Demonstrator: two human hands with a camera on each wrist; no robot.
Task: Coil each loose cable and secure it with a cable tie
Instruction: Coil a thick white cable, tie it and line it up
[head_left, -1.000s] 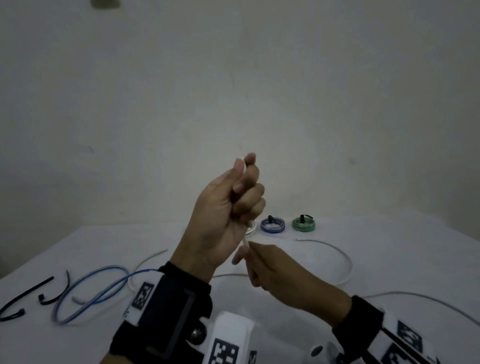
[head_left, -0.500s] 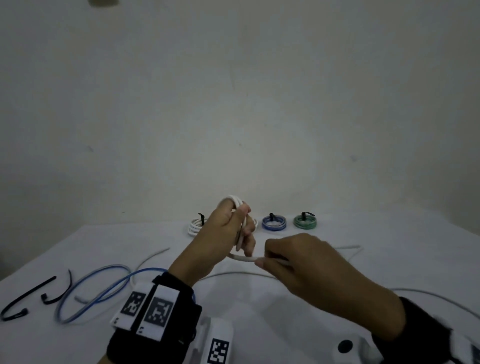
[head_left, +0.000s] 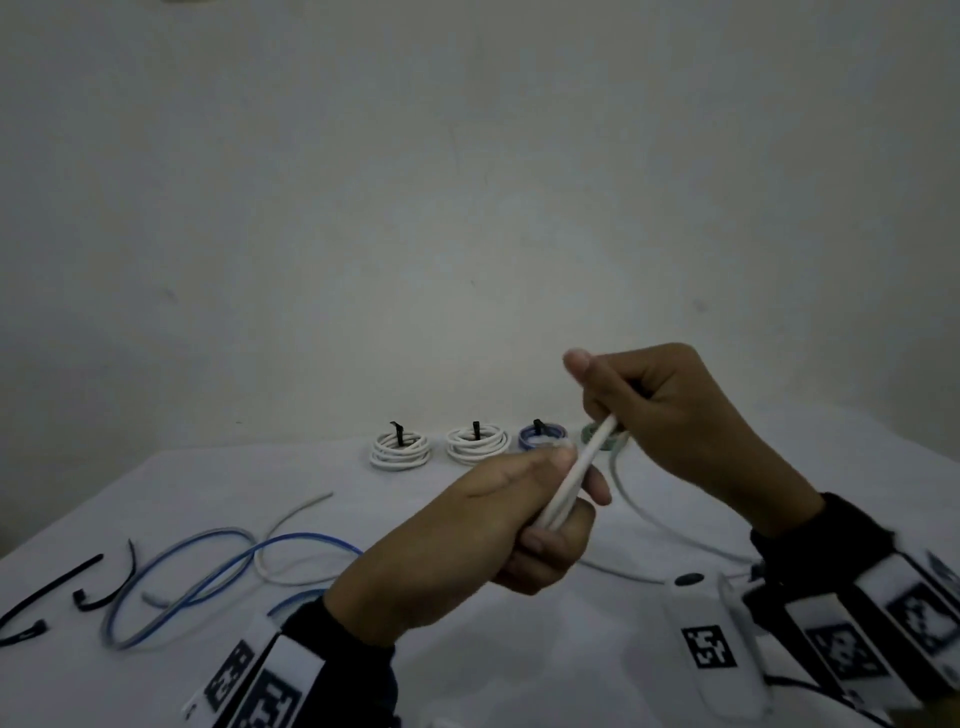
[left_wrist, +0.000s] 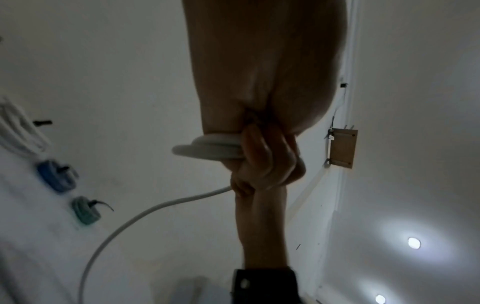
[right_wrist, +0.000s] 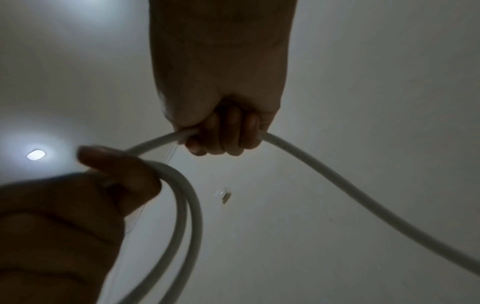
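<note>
My left hand (head_left: 540, 499) grips a small coil of white cable (head_left: 569, 480) in front of me, above the table; the loops (left_wrist: 207, 150) show beside its curled fingers in the left wrist view. My right hand (head_left: 639, 410), higher and to the right, is curled round the same cable (right_wrist: 298, 152). From it the loose length (head_left: 649, 519) trails down to the table at the right. The coil's turns (right_wrist: 187, 209) hang under my left thumb in the right wrist view.
Two tied white coils (head_left: 400, 447) (head_left: 478, 442), a blue one (head_left: 540, 435) and a green one (head_left: 592, 434) line the back of the white table (head_left: 519, 665). A loose blue cable (head_left: 208, 577), a loose white cable (head_left: 280, 540) and black cable ties (head_left: 52, 587) lie at the left.
My right hand rose up and to the right, drawing the cable over the coil. My left hand shifted right and lower with the coil.
</note>
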